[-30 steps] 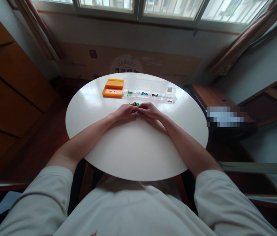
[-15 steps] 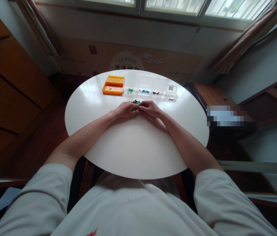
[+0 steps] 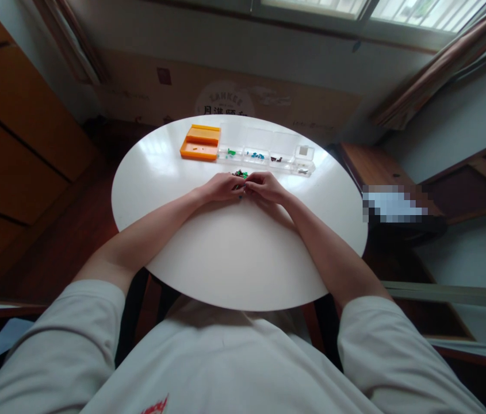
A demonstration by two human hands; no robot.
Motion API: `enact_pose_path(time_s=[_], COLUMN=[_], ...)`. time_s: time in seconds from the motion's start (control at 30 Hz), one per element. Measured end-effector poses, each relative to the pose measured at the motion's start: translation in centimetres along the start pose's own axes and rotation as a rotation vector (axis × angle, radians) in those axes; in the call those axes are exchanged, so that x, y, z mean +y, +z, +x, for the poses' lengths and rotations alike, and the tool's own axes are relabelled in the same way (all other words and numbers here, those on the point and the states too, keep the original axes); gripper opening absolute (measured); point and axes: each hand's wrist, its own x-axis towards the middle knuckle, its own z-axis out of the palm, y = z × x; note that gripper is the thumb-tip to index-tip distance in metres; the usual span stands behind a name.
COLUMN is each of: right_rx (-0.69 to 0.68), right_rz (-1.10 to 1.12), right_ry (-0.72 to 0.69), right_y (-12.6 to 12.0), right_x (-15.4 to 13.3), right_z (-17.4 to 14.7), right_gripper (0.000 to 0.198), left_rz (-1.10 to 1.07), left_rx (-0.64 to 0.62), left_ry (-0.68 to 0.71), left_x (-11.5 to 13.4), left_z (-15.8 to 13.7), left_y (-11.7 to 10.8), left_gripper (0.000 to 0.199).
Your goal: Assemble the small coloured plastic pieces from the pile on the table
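Observation:
My left hand (image 3: 224,187) and my right hand (image 3: 265,187) meet over the middle of the white table (image 3: 234,247), fingertips close together. Both hands have bent, closed fingers; what they pinch is too small and hidden to name. Just beyond the fingertips lies a pile of small green and dark pieces (image 3: 241,173), partly covered by the hands. A tiny blue bit (image 3: 240,197) shows below the left fingers.
Behind the pile stands an open orange case (image 3: 199,156). To its right runs a row of open clear boxes holding green pieces (image 3: 231,152), blue pieces (image 3: 257,156) and dark brown pieces (image 3: 276,159). A small lidded clear box (image 3: 304,153) stands at the right end.
The camera view has shifted slightly. Both hands stay together at the pile, with only slight finger movement.

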Motion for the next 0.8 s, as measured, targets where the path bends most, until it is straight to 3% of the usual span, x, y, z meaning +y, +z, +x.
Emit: enact_pose_path(time_s=[0.8], right_rx=[0.014], right_rz=[-0.003], right_ry=[0.025], right_y=[0.08], right_x=[-0.24], right_z=[-0.17], right_gripper=[0.022], left_rz=[0.004], left_rx=[-0.021], left_ry=[-0.016], left_x=[-0.28], left_z=[0.15], left_y=[0.23], left_gripper=[0.029])
